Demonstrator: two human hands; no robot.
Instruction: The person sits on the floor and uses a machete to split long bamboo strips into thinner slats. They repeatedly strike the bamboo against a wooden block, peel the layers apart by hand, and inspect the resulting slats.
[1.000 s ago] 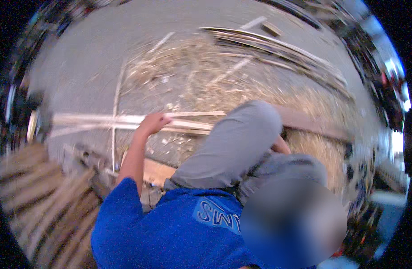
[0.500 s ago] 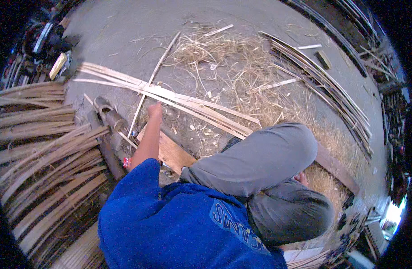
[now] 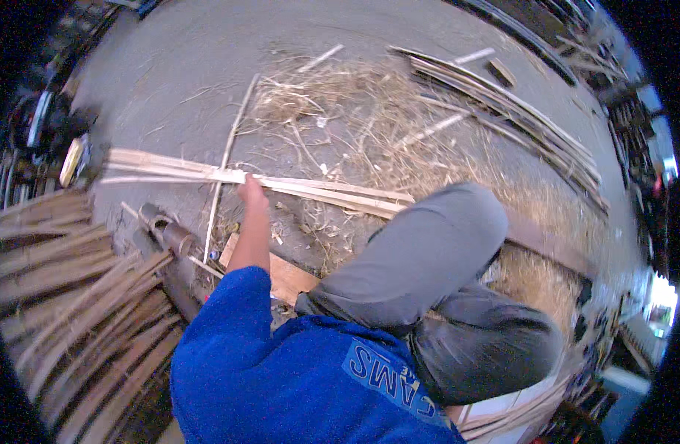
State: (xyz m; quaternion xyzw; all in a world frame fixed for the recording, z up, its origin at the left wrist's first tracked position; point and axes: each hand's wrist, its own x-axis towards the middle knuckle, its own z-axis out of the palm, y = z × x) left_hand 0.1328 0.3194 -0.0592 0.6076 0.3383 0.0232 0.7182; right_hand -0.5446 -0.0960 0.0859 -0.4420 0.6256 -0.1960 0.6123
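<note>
My left hand [image 3: 252,191] reaches forward and is closed around a bundle of long, pale split-wood strips [image 3: 317,195], which look like bamboo. The strips fan out slightly on both sides of the grip and run from the far left toward my raised knee. A thin stick [image 3: 240,111] lies crosswise on the ground at the bundle, close to my fingers. Below my forearm is a flat wooden board [image 3: 294,283]. My right hand is out of sight.
Curly shavings [image 3: 340,103] litter the ground ahead. Darker long strips [image 3: 517,111] lie at the far right. Many curved strips [image 3: 44,274] are piled on the left, beside a short hollow tube [image 3: 178,240]. My grey-trousered legs [image 3: 436,251] are folded at the right.
My left hand, earlier at the near edge of the strips, now grips them, and they sit bunched closer together there. The whole view has shifted and blurred a little.
</note>
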